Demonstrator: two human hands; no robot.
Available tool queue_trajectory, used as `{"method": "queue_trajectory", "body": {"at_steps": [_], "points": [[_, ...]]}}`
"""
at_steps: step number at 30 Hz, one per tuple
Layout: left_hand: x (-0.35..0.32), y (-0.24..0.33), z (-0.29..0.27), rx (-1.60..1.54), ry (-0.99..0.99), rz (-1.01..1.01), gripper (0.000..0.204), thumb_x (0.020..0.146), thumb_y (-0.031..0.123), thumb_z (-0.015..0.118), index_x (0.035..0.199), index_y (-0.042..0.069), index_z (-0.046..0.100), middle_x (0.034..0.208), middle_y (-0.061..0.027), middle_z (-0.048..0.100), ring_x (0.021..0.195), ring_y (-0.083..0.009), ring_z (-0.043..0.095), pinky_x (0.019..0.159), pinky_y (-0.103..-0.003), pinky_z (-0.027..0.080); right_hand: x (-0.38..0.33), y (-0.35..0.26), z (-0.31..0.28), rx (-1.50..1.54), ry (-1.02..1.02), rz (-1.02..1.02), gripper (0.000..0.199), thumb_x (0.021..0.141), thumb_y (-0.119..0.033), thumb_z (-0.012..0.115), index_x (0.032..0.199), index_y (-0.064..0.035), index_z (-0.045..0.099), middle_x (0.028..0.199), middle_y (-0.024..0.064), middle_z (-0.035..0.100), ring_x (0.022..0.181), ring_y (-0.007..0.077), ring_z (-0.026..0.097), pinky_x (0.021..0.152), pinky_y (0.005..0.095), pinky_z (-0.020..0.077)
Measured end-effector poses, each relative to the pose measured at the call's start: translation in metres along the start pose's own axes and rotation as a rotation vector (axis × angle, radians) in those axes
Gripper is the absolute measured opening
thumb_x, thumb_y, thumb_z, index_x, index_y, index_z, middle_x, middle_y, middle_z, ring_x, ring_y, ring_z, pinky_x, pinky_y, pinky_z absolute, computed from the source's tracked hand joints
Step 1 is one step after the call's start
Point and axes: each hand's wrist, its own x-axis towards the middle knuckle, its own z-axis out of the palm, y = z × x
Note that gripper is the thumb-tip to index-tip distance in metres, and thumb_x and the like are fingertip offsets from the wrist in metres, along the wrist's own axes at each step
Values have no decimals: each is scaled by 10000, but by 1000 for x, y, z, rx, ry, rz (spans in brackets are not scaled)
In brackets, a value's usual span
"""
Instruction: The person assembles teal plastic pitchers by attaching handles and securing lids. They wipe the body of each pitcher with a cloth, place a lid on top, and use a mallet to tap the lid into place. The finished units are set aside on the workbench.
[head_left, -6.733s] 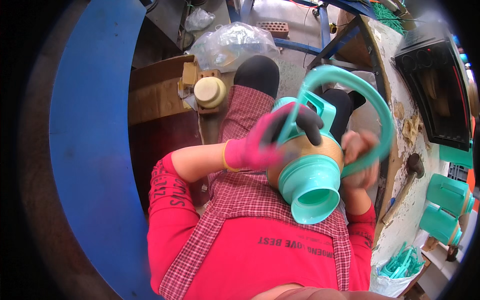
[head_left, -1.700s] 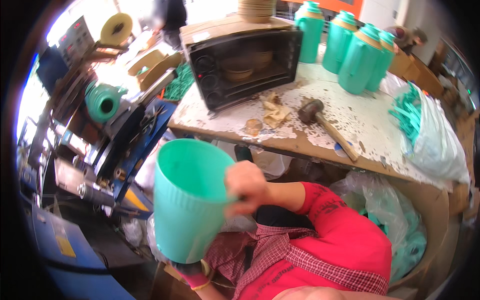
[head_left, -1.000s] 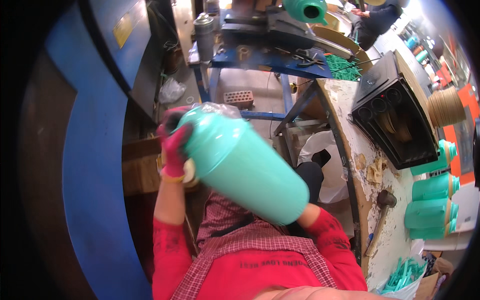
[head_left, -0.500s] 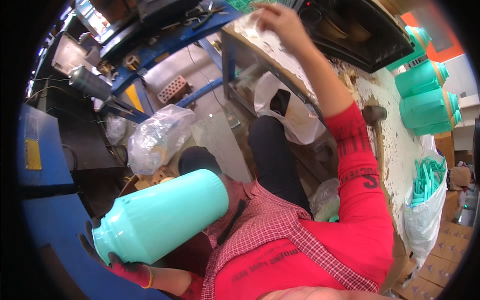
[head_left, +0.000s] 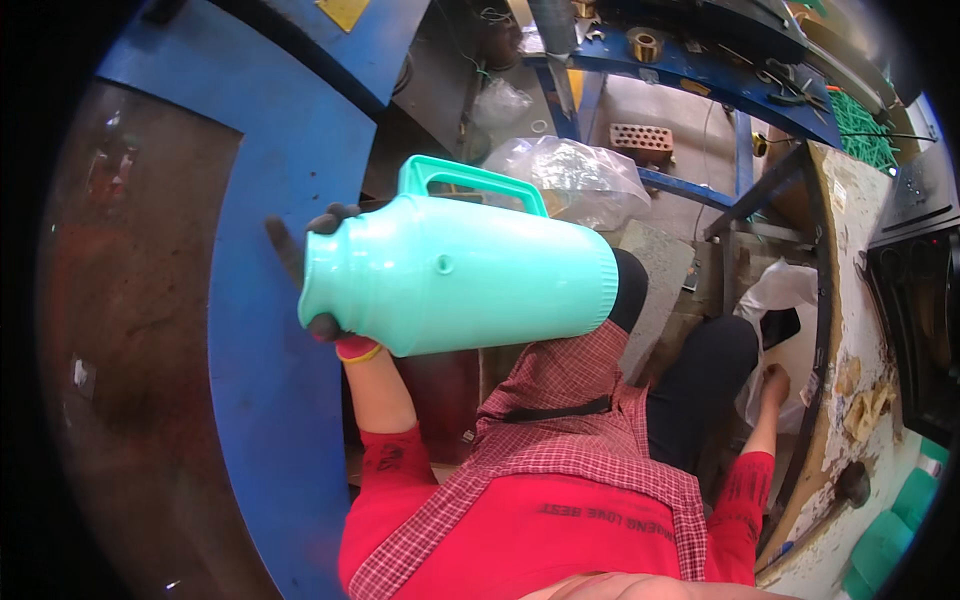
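- Left hand (head_left: pixel 335 216): gloved, closed around the neck of the green jug (head_left: pixel 470 275) at 9 o'clock.
- Green jug: on its side, mid-view; mouth toward 9 o'clock, base toward 3 o'clock, handle (head_left: pixel 472 173) at 12 o'clock.
- Right hand (head_left: pixel 775 384): bare, between 3 and 4 o'clock, at the white bag (head_left: pixel 797 350); grip state cannot be told.
- Clear bag (head_left: pixel 580 180): 1 o'clock.

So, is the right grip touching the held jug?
Apart: the head view shows the right grip over by the white bag, with a dark trouser leg across the gap to the held jug.
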Motion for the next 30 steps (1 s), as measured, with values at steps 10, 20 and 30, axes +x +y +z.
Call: {"method": "queue_trajectory", "body": {"at_steps": [10,20,30], "points": [[-17,9,-14,185,239,-122,1026,776,424,793,1563,170,186,1369,-261,473,1281,-381,478,1075,-513,423,-38,-1,-19,216,147,13,190,847,-79,674,1018,3,658,921,197,677,896,391,651,782,469,502],[-8,25,8,661,262,-92,1195,701,431,859,1565,85,109,1309,-236,546,1217,-354,543,1050,-473,431,-78,-17,-51,1048,347,140,207,932,-93,635,1127,-34,667,951,82,691,831,190,683,681,303,552],[-26,-44,119,997,-354,-116,1002,611,305,898,1429,32,387,1257,-113,633,1140,-355,599,967,-450,475,-268,-349,-277,1113,-245,-1109,351,895,12,561,1246,35,565,1230,184,632,1017,279,685,928,373,528]]}}
